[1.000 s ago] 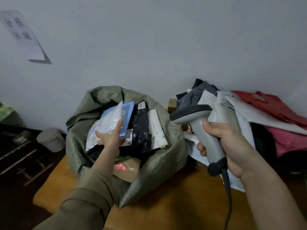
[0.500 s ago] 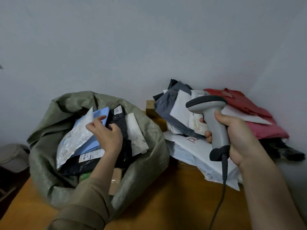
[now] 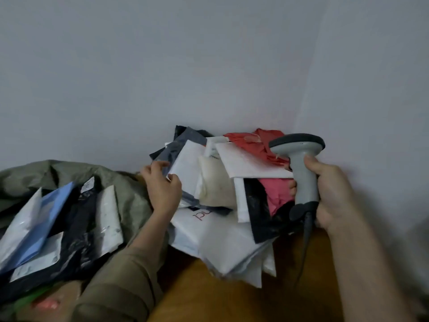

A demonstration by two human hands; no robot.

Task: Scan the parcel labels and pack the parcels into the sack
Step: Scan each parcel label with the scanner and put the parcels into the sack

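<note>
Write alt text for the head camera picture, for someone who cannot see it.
A person's left hand pinches the corner of a white parcel in a pile against a wall, while the right hand holds a grey scanner. At left, a green sack holds parcels.

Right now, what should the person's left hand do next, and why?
Probably draw the white parcel off the pile: the left hand already pinches its corner, and the right hand holds the scanner close by, ready to read the label before it goes into the sack.
</note>
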